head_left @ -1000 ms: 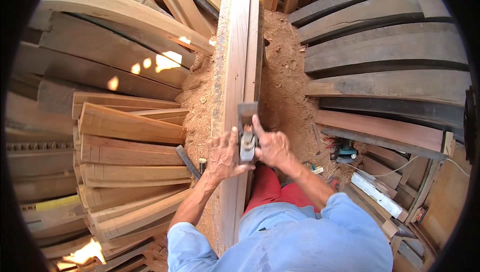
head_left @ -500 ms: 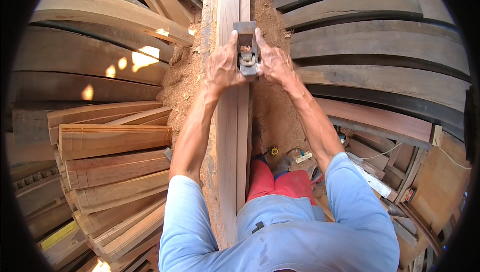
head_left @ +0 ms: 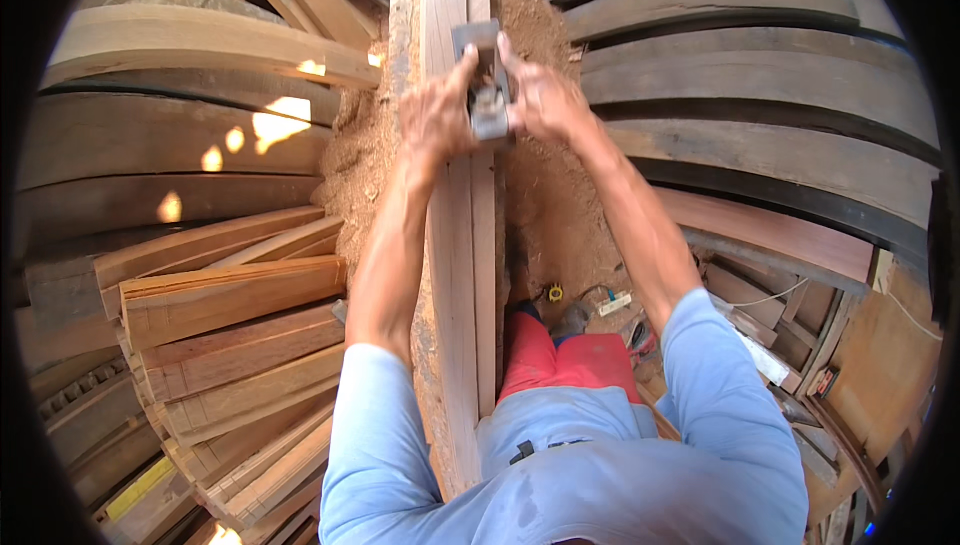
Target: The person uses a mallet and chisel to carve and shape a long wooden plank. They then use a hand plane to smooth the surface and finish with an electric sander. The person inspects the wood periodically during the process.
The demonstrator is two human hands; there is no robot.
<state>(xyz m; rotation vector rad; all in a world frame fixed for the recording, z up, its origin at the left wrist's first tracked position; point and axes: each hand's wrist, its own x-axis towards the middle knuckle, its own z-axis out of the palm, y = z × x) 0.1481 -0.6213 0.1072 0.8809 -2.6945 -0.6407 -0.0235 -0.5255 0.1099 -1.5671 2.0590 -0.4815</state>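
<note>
A dark hand plane (head_left: 488, 110) rests on a long wooden board (head_left: 455, 275), which runs lengthwise in front of me. My left hand (head_left: 437, 110) grips the plane's left side, its index finger stretched along the body. On the other side, my right hand (head_left: 545, 100) is closed round the plane with a finger pointing forward. Pale shavings show in the plane's opening. The plane tilts slightly, its far end turned to the left. Both arms reach well forward, and motion blurs the hands a little.
Sawdust and shavings (head_left: 540, 195) cover the ground on both sides of the board. Stacked planks (head_left: 240, 295) lie at left, with thick dark timbers (head_left: 740, 75) at right. A yellow tape measure (head_left: 555, 293) and a power strip (head_left: 614, 305) lie near my legs.
The plane and both hands have moved a little farther forward along the board and slightly left. The plane has turned from nearly straight to a slight leftward tilt.
</note>
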